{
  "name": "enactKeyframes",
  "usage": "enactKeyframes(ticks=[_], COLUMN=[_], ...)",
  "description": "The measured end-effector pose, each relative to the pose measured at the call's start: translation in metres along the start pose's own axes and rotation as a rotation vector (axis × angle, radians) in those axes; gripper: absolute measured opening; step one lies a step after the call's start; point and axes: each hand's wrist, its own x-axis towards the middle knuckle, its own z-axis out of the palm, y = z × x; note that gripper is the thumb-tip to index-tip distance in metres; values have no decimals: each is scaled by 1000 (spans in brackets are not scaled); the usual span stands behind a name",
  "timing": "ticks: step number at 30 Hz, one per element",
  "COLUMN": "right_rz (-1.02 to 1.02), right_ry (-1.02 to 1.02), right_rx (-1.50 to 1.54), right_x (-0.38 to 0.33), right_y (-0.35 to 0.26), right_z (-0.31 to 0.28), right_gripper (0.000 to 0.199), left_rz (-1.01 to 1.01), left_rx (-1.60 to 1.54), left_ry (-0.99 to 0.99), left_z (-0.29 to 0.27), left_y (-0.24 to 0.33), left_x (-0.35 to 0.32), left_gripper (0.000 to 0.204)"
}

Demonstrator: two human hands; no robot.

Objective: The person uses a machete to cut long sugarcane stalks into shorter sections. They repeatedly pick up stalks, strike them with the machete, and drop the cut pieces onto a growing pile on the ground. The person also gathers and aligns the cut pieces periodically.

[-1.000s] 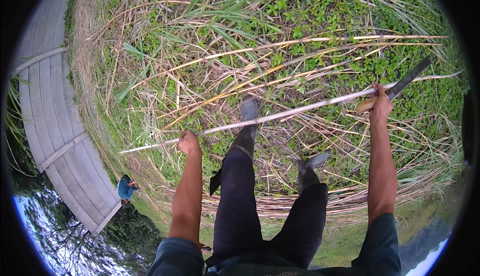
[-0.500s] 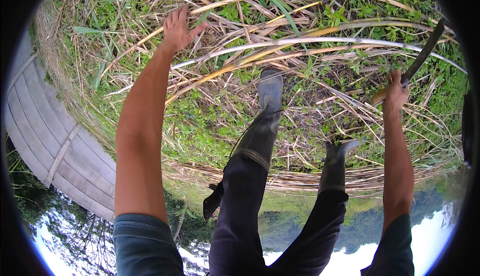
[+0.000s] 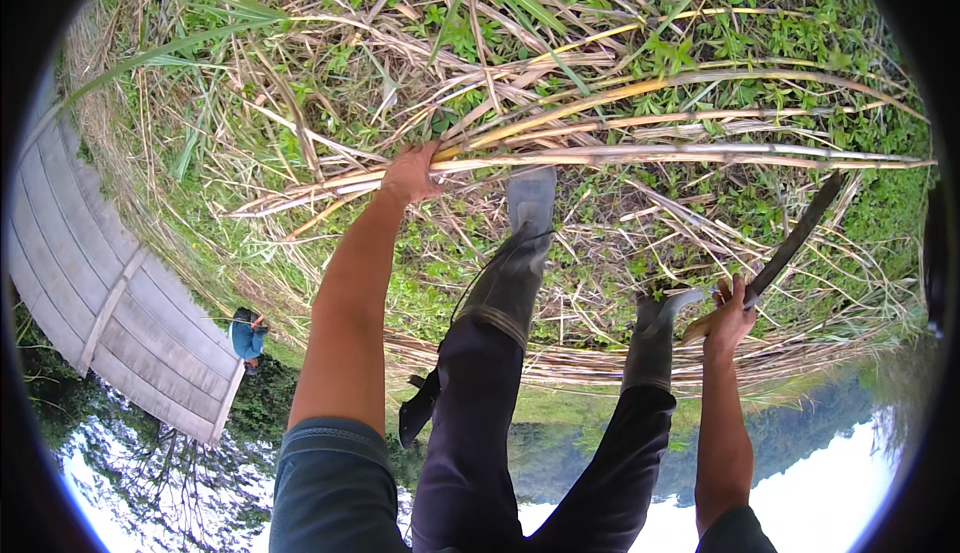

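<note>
Pale cane stalk (image 3: 680, 156) lies nearly level across the upper frame, long axis running left to right, above both boots (image 3: 528, 215), its far end reaching the right rim. Left hand (image 3: 410, 175) is closed around its left end, together with a few neighbouring dry stalks, arm stretched up from lower left. Right hand (image 3: 730, 315) sits lower right, well apart from the stalk, fist wrapped on a machete (image 3: 795, 238) handle; blade slants up-right, tip just below the stalk. Left hand is on the stalk, right is the farther one. Dry cane litter and green weeds (image 3: 420, 13) all around; grey roof (image 3: 90, 293) at left edge.
</note>
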Motion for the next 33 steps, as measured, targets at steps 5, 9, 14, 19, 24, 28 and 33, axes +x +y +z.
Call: enactKeyframes(ticks=[5,9,14,19,24,28,33], right_rz=[-27,-10,-24,39,-26,75,-124], right_ry=[-27,-46,166,325,462,-3,-445], right_rx=[-102,-148,93,4,-337,20,889], right_x=[-7,7,4,64,177,151,-5], right_y=[11,28,13,14,39,-23,-103], right_z=[-17,-34,-30,-30,-56,-45,-42], right_gripper=[40,43,37,27,56,89,107], left_rz=[-278,-174,-170,-152,-28,-127,-109], left_rx=[116,54,-101,-299,-400,-333,-279], left_ry=[30,97,23,-76,-130,-123,-177], left_z=[-1,-3,-56,-74,-96,-109,-101], left_y=[44,29,45,92,195,256,324], left_x=[19,15,-33,-83,-129,-161,-213], left_gripper=[63,60,58,42,32,34,39])
